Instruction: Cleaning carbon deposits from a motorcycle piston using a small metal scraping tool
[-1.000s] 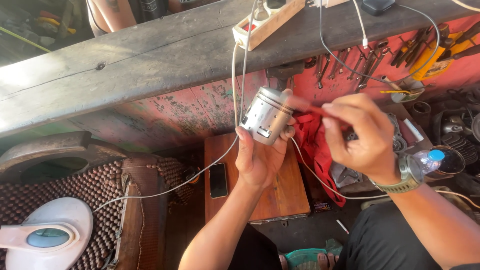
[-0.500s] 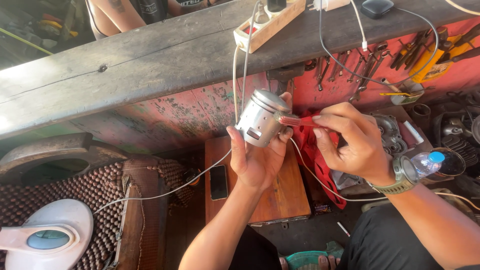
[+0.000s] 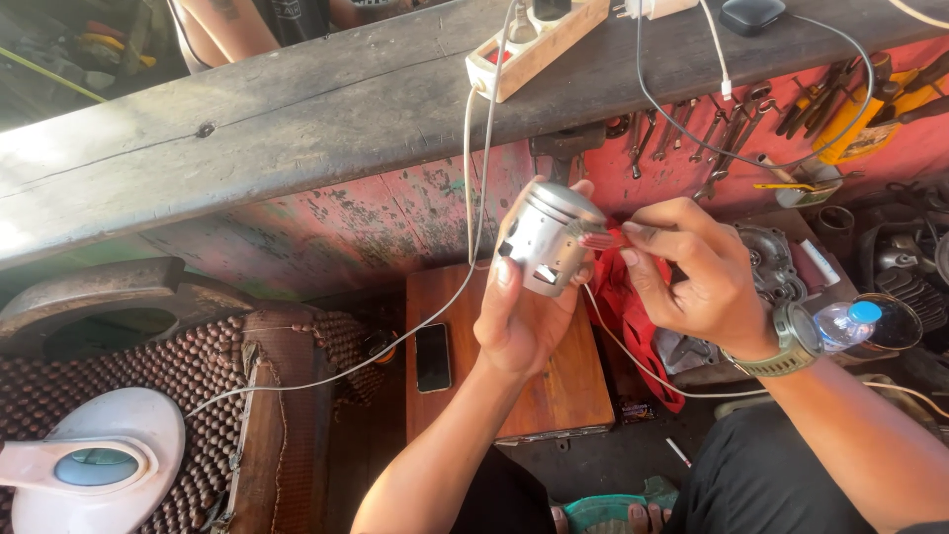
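Note:
My left hand (image 3: 524,316) grips a grey metal piston (image 3: 549,237), held up with its crown tilted to the upper right. My right hand (image 3: 697,277) pinches a thin red-handled tool (image 3: 601,239) whose tip touches the piston's side near the top. A watch with an olive strap sits on my right wrist. Below the hands hangs a red rag (image 3: 633,316).
A wooden stool (image 3: 554,396) with a black phone (image 3: 432,357) on it stands below. Overhead runs a grey plank (image 3: 297,109) with a power strip (image 3: 534,44) and cables. Wrenches (image 3: 732,124) hang on the red wall. A plastic bottle (image 3: 840,324) is at right, a white lamp (image 3: 89,460) at lower left.
My right hand has moved in from the rag to the piston and now holds the red-handled tool against its side. The piston has stayed in my left hand.

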